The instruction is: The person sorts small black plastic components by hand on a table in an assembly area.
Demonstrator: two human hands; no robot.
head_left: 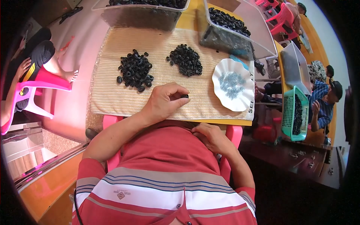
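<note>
My left hand (165, 100) is over the near edge of the towel-covered table, thumb and forefinger pinching a small black part (185, 96). My right hand (213, 137) is low against my shirt at the table's front edge. Its fingers are curled, and whatever may be in them is hidden. Beyond my left hand lie two heaps: larger round black parts (135, 69) on the left and smaller black parts (185, 60) to their right. A white scalloped dish (220, 90) at the right holds many small, shiny, silvery-blue pieces (231, 84).
Two clear plastic bins (140, 18) (225, 45) of black parts stand along the table's far side. A light blue item (239, 62) lies behind the dish. At left, a person sits near a pink chair (41, 84). Rightward, people sit near a green basket (288, 112) and grey bin (294, 65).
</note>
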